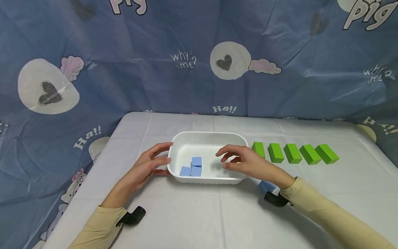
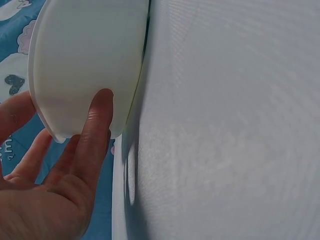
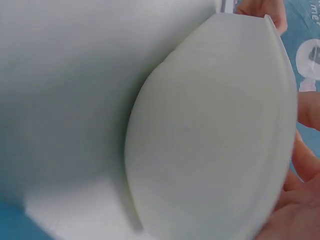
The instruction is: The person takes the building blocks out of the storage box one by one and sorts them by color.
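Note:
A white plastic tub (image 1: pixel 205 180) stands on the table, with three blue blocks (image 1: pixel 195 171) lying together in its left front part. My left hand (image 1: pixel 143 169) is at the tub's left end, its fingers fairly straight. In the left wrist view one extended finger (image 2: pixel 97 125) lies against the tub's outer wall (image 2: pixel 95 55). Over the tub's right end hovers my right hand (image 1: pixel 247 162), fingers loosely bent, and nothing shows between them. The right wrist view has the tub's side wall (image 3: pixel 210 130) in front of most of that hand.
Several green blocks (image 1: pixel 292 153) stand in a row to the right of the tub. Below my right wrist, partly covered by it, blue blocks (image 1: pixel 266 186) lie on the white tablecloth (image 1: pixel 186 214). A blue printed curtain (image 1: pixel 174 86) hangs behind the table.

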The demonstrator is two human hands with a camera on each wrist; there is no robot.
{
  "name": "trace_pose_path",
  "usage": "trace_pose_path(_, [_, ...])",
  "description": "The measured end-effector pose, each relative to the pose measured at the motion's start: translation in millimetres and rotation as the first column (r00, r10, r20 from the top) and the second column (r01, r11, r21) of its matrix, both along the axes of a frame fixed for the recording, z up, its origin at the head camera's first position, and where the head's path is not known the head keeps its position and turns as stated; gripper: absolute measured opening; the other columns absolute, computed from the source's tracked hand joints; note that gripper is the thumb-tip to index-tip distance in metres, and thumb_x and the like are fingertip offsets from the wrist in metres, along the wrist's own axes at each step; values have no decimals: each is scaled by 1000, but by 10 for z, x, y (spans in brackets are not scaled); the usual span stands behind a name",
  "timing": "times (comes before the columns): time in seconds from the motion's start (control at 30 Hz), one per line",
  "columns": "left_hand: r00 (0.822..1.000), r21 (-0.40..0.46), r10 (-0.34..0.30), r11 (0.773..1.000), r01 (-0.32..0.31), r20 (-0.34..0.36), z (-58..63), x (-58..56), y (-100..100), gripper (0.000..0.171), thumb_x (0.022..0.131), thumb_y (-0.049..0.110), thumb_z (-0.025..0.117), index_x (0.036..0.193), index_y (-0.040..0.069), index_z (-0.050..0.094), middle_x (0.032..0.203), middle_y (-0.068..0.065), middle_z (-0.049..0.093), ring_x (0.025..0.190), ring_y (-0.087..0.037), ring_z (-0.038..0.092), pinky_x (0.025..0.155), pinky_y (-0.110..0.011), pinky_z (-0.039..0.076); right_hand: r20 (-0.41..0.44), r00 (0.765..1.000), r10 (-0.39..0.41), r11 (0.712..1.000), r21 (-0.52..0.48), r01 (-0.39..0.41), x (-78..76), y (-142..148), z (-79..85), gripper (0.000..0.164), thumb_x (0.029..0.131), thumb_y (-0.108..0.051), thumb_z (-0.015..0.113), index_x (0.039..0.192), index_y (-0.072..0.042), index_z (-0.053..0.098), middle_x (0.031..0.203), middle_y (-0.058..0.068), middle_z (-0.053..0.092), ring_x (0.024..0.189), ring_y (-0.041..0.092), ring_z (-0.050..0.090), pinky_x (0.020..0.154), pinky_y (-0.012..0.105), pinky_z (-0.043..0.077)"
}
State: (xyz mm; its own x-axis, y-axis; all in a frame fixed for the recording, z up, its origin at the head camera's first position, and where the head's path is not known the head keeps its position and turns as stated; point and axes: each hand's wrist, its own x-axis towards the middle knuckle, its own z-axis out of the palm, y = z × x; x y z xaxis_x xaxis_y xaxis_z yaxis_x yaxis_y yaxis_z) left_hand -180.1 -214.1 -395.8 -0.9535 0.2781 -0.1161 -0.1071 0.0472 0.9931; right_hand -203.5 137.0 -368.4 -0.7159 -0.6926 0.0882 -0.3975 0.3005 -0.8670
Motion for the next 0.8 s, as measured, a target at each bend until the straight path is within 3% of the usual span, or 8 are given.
trace_pose_path(0.2, [1000,-1,-8,1000,8,-5,-3,1,-5,57,93,13,67,146,17,46,148,-8,40,113,-33,59,81,-48,56,21,999,30,999,22,-31,-59,-185,-36,32,92,-3,65,124,-5,62,121,11,62,104,19,62,86,34,53])
trace_pose_path(0.53, [1000,-5,-17,1000,17,-5,2,10,-10,58,92,14,67,146,18,45,149,-8,39,113,-31,60,82,-48,56,48,995,84,993,80,-87,-145,-355,-89,34,93,-6,64,127,-8,61,121,9,63,107,20,62,92,37,51])
trace_pose_path(0.8, [1000,-8,-12,1000,12,0,6,6,3,58,92,14,67,146,17,45,149,-8,39,115,-33,58,82,-48,56,43,992,116,986,116,-120,-218,-425,-98,38,93,-8,66,130,-13,60,129,-2,59,112,20,60,93,35,50])
